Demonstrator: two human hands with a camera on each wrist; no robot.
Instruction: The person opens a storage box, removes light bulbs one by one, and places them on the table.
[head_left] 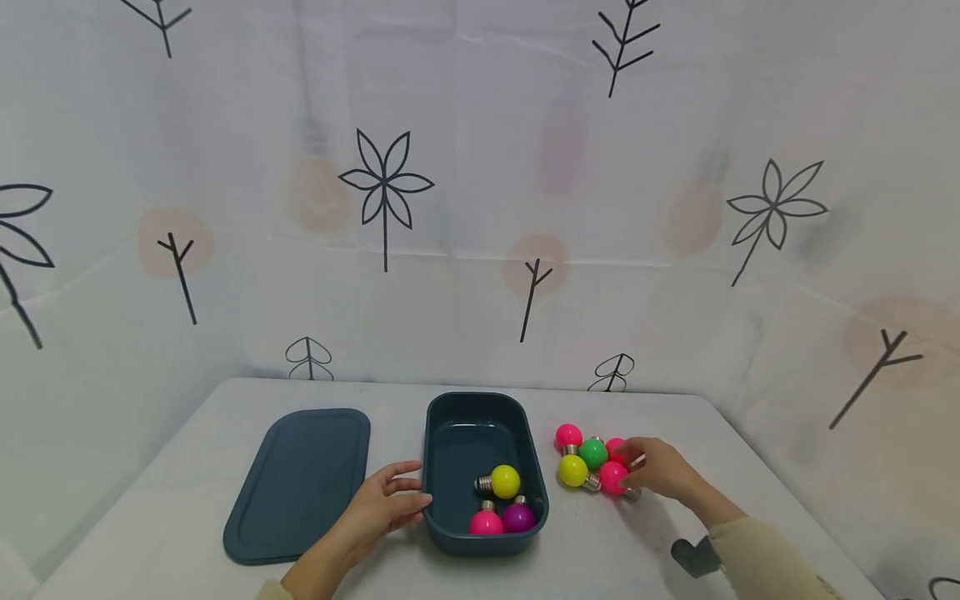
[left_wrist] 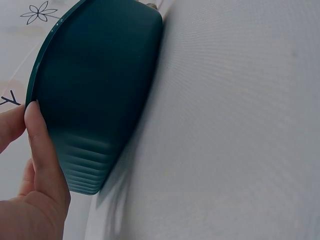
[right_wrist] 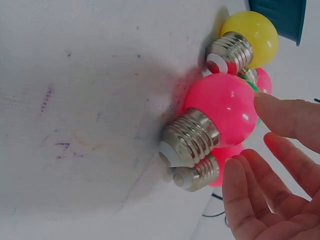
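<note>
My left hand (head_left: 386,504) is at the left side of a dark teal plastic bin (head_left: 461,546), fingertips touching the rim and the outer wall, fingers fairly straight. In the bin lie a yellow light bulb (head_left: 506,482), a pink one (head_left: 486,522) and a purple one (head_left: 518,517). My right hand (head_left: 663,468) reaches over the right-hand pile, thumb and fingers spread around a pink light bulb (right_wrist: 222,107). In the right wrist view the thumb tip is right at its globe, the other fingers apart below.
The pile also has a green bulb (head_left: 593,454), a yellow bulb (head_left: 572,471) and more pink bulbs (head_left: 568,436). Left of the bin, a flat teal lid (head_left: 303,483) lies on the white table (head_left: 600,550). A patterned cloth (head_left: 465,200) hangs behind.
</note>
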